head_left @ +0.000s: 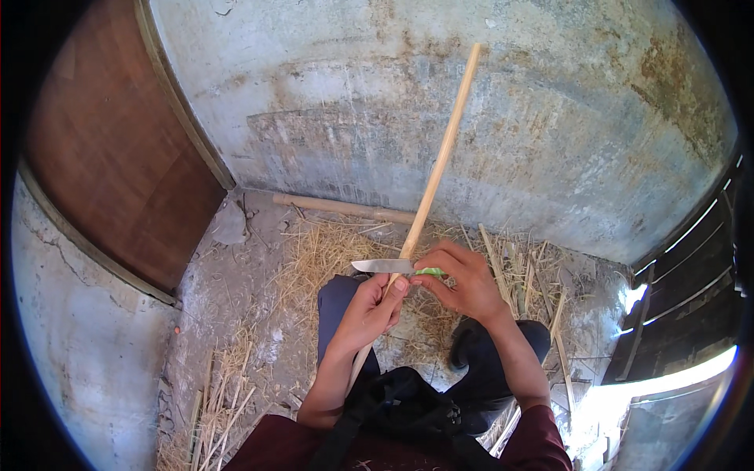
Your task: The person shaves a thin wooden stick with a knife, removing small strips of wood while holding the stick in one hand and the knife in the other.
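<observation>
A long, pale stick (441,161), bamboo or wood, slants from my lap up toward the wall. My left hand (371,312) is closed around its lower part, thumb on top. My right hand (465,281) grips a knife (382,266) by its green handle (429,272), most of which the fingers cover. The blade lies across the stick just above my left hand, its tip pointing left. Whether the edge bites into the stick is too small to tell.
Shavings (326,251) and split strips (496,263) litter the floor around my legs. A round pole (345,207) lies along the stained wall (338,94). A brown door (118,133) stands at the left; dark slats (683,298) with bright gaps are at the right.
</observation>
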`<state>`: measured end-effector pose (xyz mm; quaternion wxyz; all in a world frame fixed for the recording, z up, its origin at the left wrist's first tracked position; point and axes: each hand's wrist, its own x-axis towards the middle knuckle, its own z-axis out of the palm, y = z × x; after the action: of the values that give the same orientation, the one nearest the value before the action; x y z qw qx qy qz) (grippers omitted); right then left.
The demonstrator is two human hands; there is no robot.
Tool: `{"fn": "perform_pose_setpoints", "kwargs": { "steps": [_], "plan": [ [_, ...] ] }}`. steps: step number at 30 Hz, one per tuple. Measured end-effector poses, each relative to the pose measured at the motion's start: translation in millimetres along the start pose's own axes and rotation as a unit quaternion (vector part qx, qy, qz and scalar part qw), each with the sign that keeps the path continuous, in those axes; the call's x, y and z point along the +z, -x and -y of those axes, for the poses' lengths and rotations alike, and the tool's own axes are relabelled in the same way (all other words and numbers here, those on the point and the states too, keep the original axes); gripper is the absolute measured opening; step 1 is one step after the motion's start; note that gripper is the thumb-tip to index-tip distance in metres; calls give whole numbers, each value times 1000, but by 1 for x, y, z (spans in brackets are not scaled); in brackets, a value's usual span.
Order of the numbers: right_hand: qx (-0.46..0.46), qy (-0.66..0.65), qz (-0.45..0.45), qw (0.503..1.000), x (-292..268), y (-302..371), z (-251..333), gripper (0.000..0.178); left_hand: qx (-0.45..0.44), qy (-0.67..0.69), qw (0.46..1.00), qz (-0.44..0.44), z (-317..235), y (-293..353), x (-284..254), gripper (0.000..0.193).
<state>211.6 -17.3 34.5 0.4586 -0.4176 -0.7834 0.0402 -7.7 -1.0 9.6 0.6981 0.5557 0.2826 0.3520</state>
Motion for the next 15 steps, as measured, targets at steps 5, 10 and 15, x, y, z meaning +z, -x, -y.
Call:
{"fn": "perform_pose_setpoints", "kwargs": {
  "steps": [5, 10, 15],
  "plan": [
    [-31, 6, 1, 1000, 4, 4, -3, 22, -3, -3, 1000, -2, 7, 0, -8, 44],
    [-53, 8, -10, 999, 3, 3, 3, 19, 0, -43, 999, -5, 2, 2, -3, 49],
    [-72, 43, -35, 996, 6, 3, 8, 22, 46, -110, 991, -62, 15, 1, 4, 50]
  ]
}}
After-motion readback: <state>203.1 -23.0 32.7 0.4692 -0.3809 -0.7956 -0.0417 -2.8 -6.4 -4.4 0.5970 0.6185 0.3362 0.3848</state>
